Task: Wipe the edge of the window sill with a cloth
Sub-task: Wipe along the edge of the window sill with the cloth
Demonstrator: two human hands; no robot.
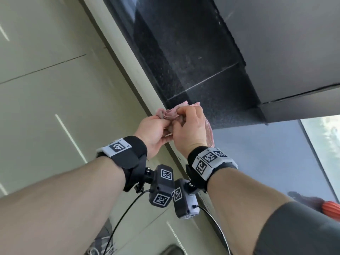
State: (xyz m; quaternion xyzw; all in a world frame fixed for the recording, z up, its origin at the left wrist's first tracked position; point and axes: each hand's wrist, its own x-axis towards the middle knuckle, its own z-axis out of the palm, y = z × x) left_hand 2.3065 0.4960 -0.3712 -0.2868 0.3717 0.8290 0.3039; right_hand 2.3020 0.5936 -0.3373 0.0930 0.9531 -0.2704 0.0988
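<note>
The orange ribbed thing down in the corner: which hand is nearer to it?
Right. The right hand is up at the pink cloth, well above the orange ribbed thing. The left hand holds the same cloth from the far side, slightly farther away.

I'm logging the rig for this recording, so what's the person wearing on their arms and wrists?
Both wrists carry black bands with white blocks printed with black square codes: left wrist band, right wrist band. A dark coded module hangs under each, trailing black cables. The right arm has a grey sleeve.

Pale tiled floor (46, 89) (streaked with light), bright window glass (325, 144).
</note>
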